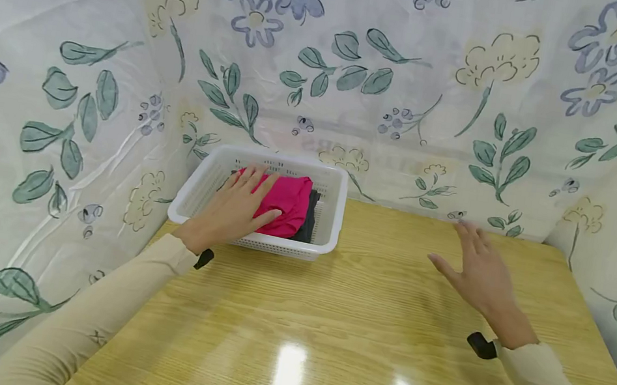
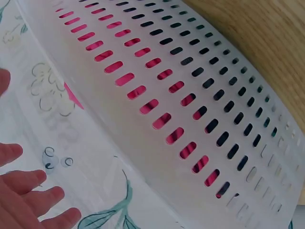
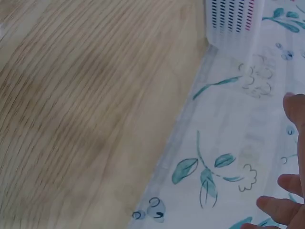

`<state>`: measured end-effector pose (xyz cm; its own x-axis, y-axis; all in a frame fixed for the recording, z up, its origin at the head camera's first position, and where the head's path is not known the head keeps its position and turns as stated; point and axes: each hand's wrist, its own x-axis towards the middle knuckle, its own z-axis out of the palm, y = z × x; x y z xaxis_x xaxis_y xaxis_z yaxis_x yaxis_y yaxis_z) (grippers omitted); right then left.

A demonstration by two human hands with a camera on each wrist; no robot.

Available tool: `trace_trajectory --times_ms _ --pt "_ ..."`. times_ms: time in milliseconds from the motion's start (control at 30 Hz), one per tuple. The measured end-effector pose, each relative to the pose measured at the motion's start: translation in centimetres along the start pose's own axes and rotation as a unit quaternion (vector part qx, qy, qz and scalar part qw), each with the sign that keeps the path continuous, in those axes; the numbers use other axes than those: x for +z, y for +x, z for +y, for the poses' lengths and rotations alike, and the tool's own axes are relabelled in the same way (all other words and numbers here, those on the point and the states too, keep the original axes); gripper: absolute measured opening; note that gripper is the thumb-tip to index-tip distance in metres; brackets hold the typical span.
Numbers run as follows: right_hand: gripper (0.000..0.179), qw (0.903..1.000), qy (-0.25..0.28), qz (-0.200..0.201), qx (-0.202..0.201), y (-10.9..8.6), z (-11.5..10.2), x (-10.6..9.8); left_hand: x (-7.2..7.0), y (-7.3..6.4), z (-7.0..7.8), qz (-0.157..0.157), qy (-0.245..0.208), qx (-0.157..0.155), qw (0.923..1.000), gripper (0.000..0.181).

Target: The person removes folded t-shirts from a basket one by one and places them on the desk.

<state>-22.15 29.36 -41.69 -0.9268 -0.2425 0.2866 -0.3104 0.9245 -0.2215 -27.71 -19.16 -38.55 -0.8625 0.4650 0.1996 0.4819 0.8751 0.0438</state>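
A white perforated plastic basket (image 1: 334, 219) stands at the back left of the table. Inside lies a folded bright pink cloth (image 1: 289, 200), on top of dark cloth (image 1: 310, 220). My left hand (image 1: 235, 205) hovers over the basket's left part, fingers straight and spread, holding nothing. The left wrist view shows the basket wall (image 2: 105, 119), with pink and dark fabric behind its slots, apart from the left hand (image 2: 28, 198). My right hand (image 1: 480, 276) is raised above the table's right side, thumb spread and fingers extended, with nothing in it.
The wooden table (image 1: 375, 307) carries bright light reflections near its front. Floral-printed white sheeting (image 1: 392, 105) rises behind it and along both sides. Black wrist bands (image 1: 482, 346) sit on both wrists. The basket's end (image 3: 233, 24) shows at the top of the right wrist view.
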Motion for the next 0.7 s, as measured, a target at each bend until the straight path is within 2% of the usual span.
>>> trace_trajectory --times_ms 233,333,467,700 --pt "0.077 0.9996 0.02 0.021 0.002 0.8 -1.4 0.5 0.1 -0.2 -0.5 0.084 0.005 0.029 0.9961 0.059" --pt "0.073 0.9993 0.028 0.026 0.001 1.3 -1.9 0.9 0.1 -0.3 -0.8 0.101 -0.007 0.03 0.9944 0.055" --pt "0.068 0.9986 0.046 0.025 -0.001 1.9 -2.5 1.5 0.3 -0.2 -1.1 0.099 -0.026 0.018 0.9946 0.053" --pt "0.066 0.9963 0.084 0.008 0.013 3.2 -3.8 2.2 0.3 -0.2 -2.0 0.07 -0.048 -0.018 0.9962 0.049"
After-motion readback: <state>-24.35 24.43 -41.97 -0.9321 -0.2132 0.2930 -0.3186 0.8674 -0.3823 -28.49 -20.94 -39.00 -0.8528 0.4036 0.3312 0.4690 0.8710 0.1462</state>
